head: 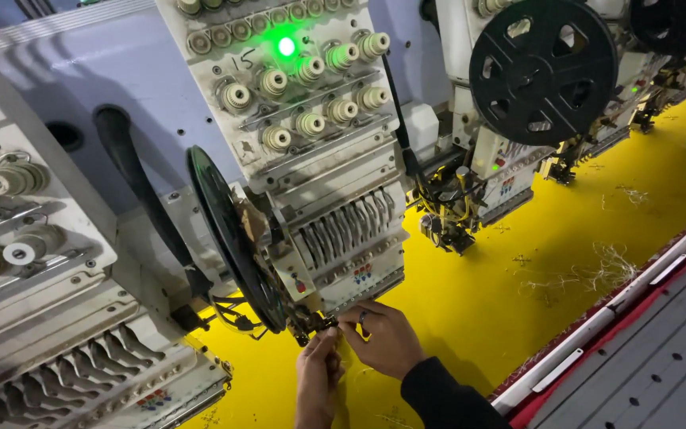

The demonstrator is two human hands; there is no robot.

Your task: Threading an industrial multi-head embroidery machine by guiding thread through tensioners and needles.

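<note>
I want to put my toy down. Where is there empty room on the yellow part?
The yellow cloth is barest between the middle machine head and the red-edged rail, with only loose thread scraps. It is crowded under that head, where the left hand and right hand work at its black reel.

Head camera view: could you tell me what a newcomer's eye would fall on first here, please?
First the bright yellow fabric, stretched under the row of embroidery heads and filling the lower right. Next the glowing green light at the top of the middle head, among its cream tension knobs. Then the left hand and right hand, bottom centre, meeting at the needle area beside a dark reel.
</note>
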